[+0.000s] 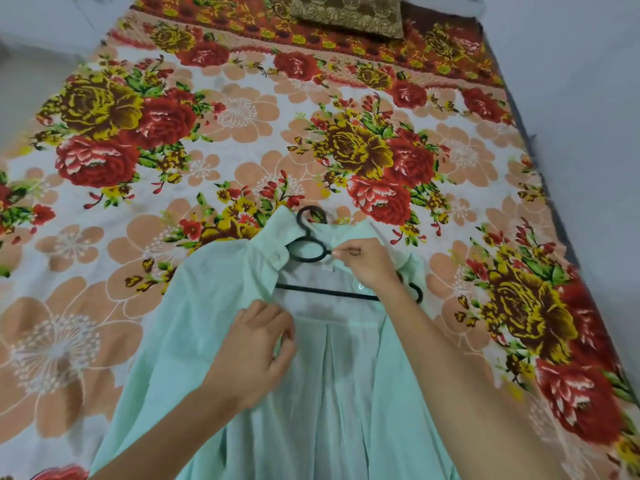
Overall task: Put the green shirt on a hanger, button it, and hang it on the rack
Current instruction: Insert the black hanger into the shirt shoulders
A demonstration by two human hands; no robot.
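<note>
Lengthwise, the green shirt (214, 306) is laid on the floral bedsheet (242, 133) directly ahead of the person. The collar (277, 233) is at the far end and the hem is drawn towards the body, so its long axis runs straight away from the viewer. A black hanger (306, 234) is seated inside it. The hook (300, 218) is seen poking out past the collar, and the cross bar (325, 291) is exposed between the two front panels, which lie apart. The front is therefore judged to be unbuttoned, and closing that gap from the top is taken to be the step in hand.

Both hands are placed over the upper chest of the garment, one on each side of the opening. The right hand (367, 265) is farther up, just beside the hanger's neck, with thumb and forefinger pinched on the edge of the collar band on that side. The left hand (252, 348) is lower and nearer the body, its fingers curled and nipping the edge of the left front panel just below the bar. For buttoning, the two edges must be brought across the bar to meet.

A patterned cushion (346, 15) is seen at the far end of the sheet. No rack is in view.
</note>
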